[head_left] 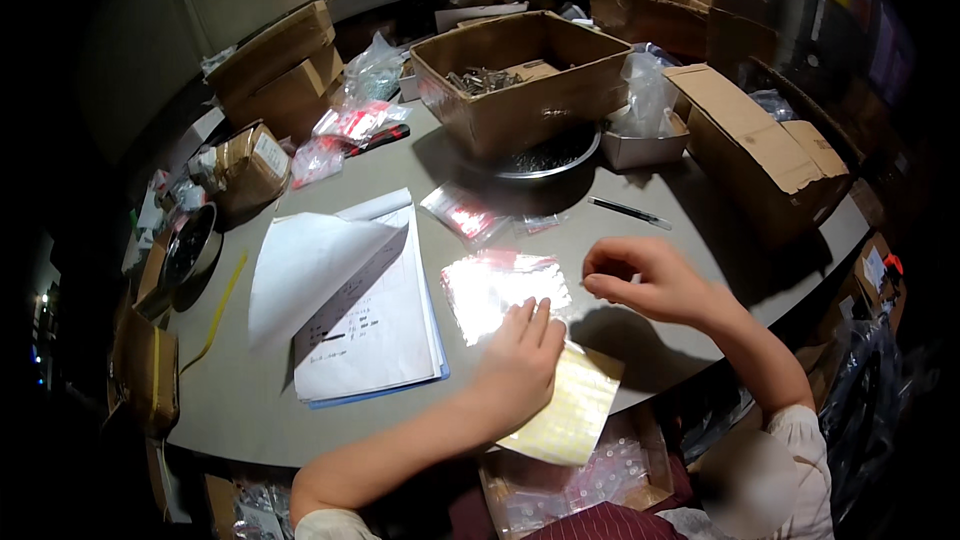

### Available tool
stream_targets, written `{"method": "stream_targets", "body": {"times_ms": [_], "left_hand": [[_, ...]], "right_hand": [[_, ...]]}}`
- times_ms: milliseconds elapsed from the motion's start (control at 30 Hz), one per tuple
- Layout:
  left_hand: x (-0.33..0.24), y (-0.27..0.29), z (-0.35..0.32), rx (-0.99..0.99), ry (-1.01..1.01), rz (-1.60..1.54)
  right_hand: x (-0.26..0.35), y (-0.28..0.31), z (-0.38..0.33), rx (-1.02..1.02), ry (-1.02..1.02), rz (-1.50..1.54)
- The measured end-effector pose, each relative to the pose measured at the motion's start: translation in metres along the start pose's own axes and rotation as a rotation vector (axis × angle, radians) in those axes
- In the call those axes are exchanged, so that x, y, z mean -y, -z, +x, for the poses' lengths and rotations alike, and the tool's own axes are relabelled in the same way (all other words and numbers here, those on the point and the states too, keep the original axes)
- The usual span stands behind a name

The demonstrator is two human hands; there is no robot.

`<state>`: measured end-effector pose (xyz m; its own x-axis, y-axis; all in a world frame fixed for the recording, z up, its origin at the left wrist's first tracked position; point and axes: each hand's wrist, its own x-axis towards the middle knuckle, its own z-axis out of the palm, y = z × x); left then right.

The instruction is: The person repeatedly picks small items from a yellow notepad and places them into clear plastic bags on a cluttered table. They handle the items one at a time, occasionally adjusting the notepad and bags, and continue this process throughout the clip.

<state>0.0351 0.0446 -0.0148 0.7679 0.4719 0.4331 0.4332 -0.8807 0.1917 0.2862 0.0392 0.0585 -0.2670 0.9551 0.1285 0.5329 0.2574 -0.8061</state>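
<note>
My left hand (520, 365) lies with its fingers stretched out over a clear plastic zip bag (478, 292) with a red top strip. Its heel rests on a pale yellow sheet of small labels (575, 408), which partly hangs over the table's near edge. To the right of the bag, my right hand (655, 280) hovers above the table with fingers curled toward the thumb. Whatever it pinches, if anything, is too small to make out. Further off lie more red-striped bags (467, 214).
Left stands a stack of written papers (365, 345) on a blue board, top page lifted. A carton of metal parts (520, 90) sits on a round bowl (545, 162) at the back. A black pen (630, 212) lies right. Below the edge is a box of bags (610, 470).
</note>
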Motion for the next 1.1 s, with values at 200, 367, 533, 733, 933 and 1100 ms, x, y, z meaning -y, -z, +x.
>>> {"method": "stream_targets", "body": {"times_ms": [200,367,533,733,933,1100], "left_hand": [[0.002,0.0,-0.002,0.027,-0.04,-0.138],[0.001,-0.005,-0.006,-0.013,-0.049,-0.175],[0.003,-0.01,-0.011,-0.03,-0.028,-0.181],[0.003,-0.01,-0.008,-0.022,-0.029,-0.218],[0.003,-0.002,-0.007,0.037,0.025,-0.267],[0.004,0.0,-0.009,-0.116,0.008,-0.339]], "right_hand": [[-0.038,-0.015,0.039,0.197,-0.023,-0.15],[-0.046,-0.028,0.041,0.083,0.106,-0.643],[-0.009,0.003,0.046,0.354,-0.256,-0.816],[-0.025,-0.014,0.048,0.167,0.062,-0.377],[-0.039,-0.052,0.047,0.006,0.201,-0.697],[-0.03,-0.033,0.034,-0.086,0.012,-0.611]]}}
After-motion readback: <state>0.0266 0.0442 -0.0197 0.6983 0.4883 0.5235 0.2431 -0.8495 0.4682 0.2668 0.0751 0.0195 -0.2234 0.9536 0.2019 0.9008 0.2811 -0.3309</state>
